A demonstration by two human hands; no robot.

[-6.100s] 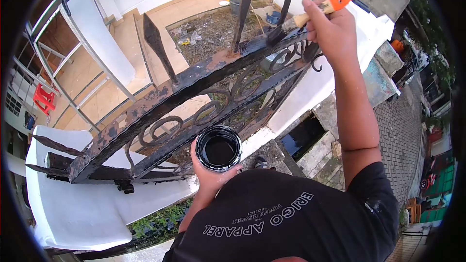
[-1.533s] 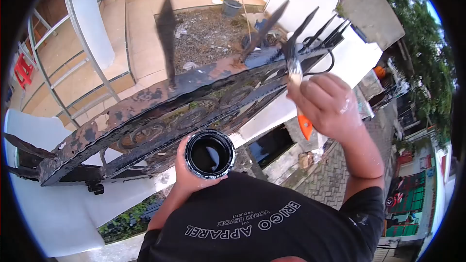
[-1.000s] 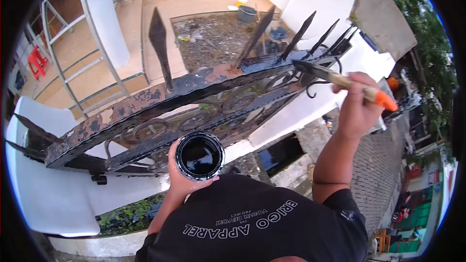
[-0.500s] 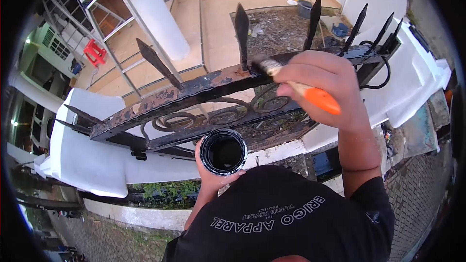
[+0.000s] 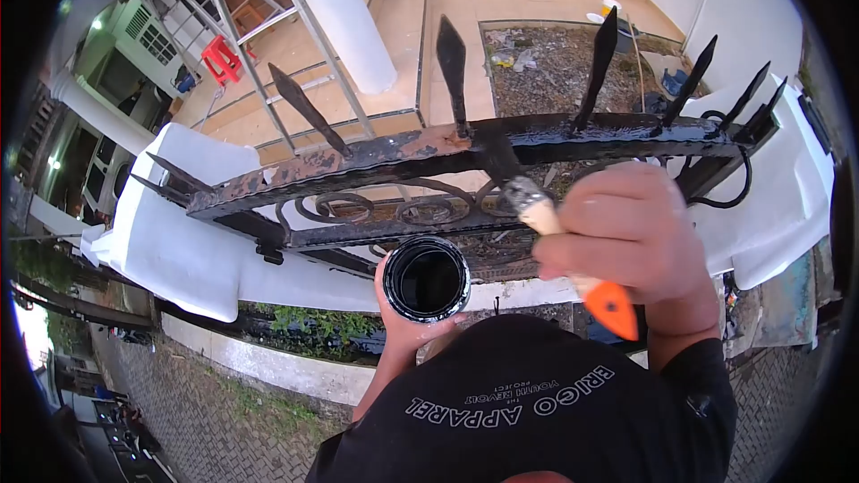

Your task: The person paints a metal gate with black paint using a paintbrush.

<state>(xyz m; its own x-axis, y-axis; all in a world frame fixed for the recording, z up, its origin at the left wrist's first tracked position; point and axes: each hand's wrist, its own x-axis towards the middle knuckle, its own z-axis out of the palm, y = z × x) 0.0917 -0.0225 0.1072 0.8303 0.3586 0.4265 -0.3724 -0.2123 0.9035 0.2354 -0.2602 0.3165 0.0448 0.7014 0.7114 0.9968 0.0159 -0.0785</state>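
Observation:
My right hand (image 5: 622, 228) grips a paintbrush (image 5: 537, 212) by its pale wooden handle with an orange end. The dark bristles touch the top bar of an iron fence (image 5: 403, 148) with pointed spikes. Glossy black paint covers the bar to the right of the brush, while the left part is rusty and flaking. Close to my chest, my left hand (image 5: 403, 326) is wrapped round an open can (image 5: 426, 279) of black paint, its rim smeared. The can is below the fence's scrollwork, and part of my left hand is hidden behind it.
White sheeting (image 5: 179, 233) is draped at both ends of the fence. Beyond it stand a metal ladder (image 5: 259, 22), a white column (image 5: 344, 27) and a red stool (image 5: 221, 58). Plants (image 5: 309, 326) grow in a bed below the fence.
My right hand and the brush handle have swung down and toward me, with the bristles still at the bar. The view has shifted slightly; my left hand keeps holding the can.

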